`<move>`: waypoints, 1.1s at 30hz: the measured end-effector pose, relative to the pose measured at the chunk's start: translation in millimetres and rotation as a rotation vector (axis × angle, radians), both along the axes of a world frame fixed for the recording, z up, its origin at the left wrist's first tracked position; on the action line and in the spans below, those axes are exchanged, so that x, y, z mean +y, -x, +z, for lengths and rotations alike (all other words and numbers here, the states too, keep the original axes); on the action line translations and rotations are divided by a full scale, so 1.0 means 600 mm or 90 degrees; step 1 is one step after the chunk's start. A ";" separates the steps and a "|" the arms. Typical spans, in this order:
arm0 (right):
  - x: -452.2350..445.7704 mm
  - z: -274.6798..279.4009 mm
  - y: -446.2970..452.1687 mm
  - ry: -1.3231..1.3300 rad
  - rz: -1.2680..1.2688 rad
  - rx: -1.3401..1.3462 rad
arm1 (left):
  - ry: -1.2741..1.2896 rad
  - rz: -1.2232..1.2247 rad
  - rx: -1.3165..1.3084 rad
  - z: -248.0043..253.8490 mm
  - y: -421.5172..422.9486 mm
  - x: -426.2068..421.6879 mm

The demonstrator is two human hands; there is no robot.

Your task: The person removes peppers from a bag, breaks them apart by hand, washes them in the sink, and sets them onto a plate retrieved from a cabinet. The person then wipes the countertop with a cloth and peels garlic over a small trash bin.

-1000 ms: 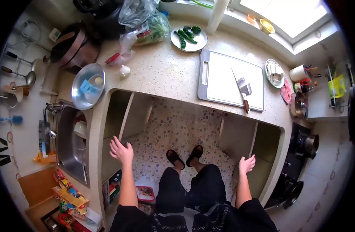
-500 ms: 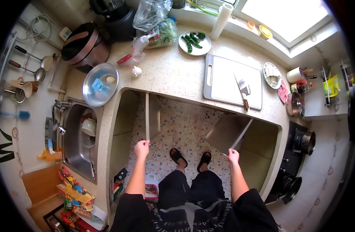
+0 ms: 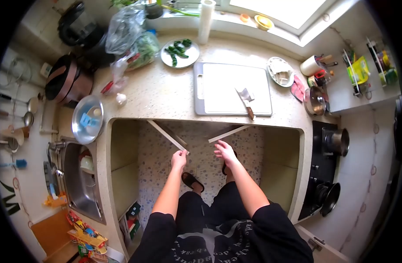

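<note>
Below the counter, two cabinet doors stand partly swung out from the cabinet opening. The left cabinet door [image 3: 166,135] slants toward the middle, and my left hand [image 3: 179,160] has its fingers closed on the free end. Close to the free end of the right cabinet door [image 3: 229,133] is my right hand [image 3: 226,153], fingers stretched and apart; whether a fingertip touches it I cannot tell. Above the doors, a knife [image 3: 248,109] lies on the white cutting board [image 3: 223,90], its handle toward the counter's front edge.
Left of me are a sink [image 3: 80,193], a metal basin [image 3: 88,131] and a rice cooker [image 3: 67,81]. A plate of green peppers [image 3: 180,53] sits at the back. On the right are a plate of white pieces [image 3: 280,72], a lidded pot [image 3: 315,100] and a stove [image 3: 317,175].
Both doors have swung inward, their free ends now closer together. My right hand has moved left and its fingers have opened off the door edge. The view has shifted right.
</note>
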State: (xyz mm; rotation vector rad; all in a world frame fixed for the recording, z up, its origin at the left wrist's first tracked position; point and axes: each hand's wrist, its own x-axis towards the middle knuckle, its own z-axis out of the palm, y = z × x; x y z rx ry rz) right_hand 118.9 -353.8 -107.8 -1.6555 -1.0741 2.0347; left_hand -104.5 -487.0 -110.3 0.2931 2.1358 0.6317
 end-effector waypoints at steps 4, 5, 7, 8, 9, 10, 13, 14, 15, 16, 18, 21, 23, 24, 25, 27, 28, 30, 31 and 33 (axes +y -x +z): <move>0.061 0.041 -0.131 -0.319 0.008 -0.085 | -0.051 -0.008 -0.007 -0.052 -0.018 0.057; 0.088 0.088 -0.168 -0.396 -0.017 -0.157 | -0.087 -0.014 -0.022 -0.073 -0.021 0.057; 0.169 0.142 -0.252 -0.546 -0.020 -0.330 | -0.156 0.121 -0.128 -0.077 -0.040 0.061; 0.216 0.150 -0.294 -0.600 -0.027 -0.392 | -0.135 0.149 -0.169 -0.057 -0.051 0.061; 0.267 0.155 -0.335 -0.651 -0.033 -0.455 | -0.111 0.178 -0.211 -0.030 -0.064 0.059; 0.320 0.156 -0.370 -0.699 -0.022 -0.489 | -0.077 0.179 -0.200 -0.018 -0.075 0.055; 0.488 0.158 -0.425 -0.699 -0.015 -0.513 | -0.051 0.232 -0.176 0.027 -0.131 0.051; 0.544 0.151 -0.437 -0.711 -0.002 -0.526 | -0.055 0.256 -0.169 0.047 -0.145 0.058; 0.596 0.139 -0.447 -0.722 0.014 -0.536 | -0.069 0.259 -0.178 0.064 -0.160 0.063; 0.646 0.123 -0.455 -0.775 0.030 -0.585 | -0.083 0.262 -0.186 0.082 -0.177 0.073; 0.722 0.100 -0.469 -0.818 0.065 -0.683 | -0.089 0.265 -0.199 0.119 -0.208 0.102; 0.783 0.074 -0.475 -0.743 0.110 -0.773 | -0.108 0.243 -0.206 0.162 -0.241 0.148; 0.790 0.058 -0.485 -0.637 0.124 -0.763 | -0.124 0.230 -0.214 0.175 -0.252 0.170; 0.781 0.069 -0.482 -0.649 0.118 -0.790 | -0.132 0.228 -0.217 0.185 -0.259 0.187; 0.772 0.078 -0.483 -0.647 0.124 -0.794 | -0.140 0.225 -0.219 0.193 -0.264 0.203; 0.745 0.092 -0.485 -0.643 0.136 -0.802 | -0.150 0.210 -0.229 0.206 -0.276 0.231; 0.730 0.083 -0.492 -0.684 0.129 -0.795 | -0.156 0.202 -0.234 0.209 -0.281 0.243; 0.695 0.067 -0.505 -0.766 0.116 -0.776 | -0.187 0.180 -0.252 0.203 -0.290 0.255; 0.677 0.069 -0.507 -0.759 0.114 -0.753 | -0.203 0.170 -0.261 0.204 -0.293 0.262; 0.635 0.075 -0.508 -0.745 0.112 -0.706 | -0.237 0.167 -0.280 0.215 -0.299 0.272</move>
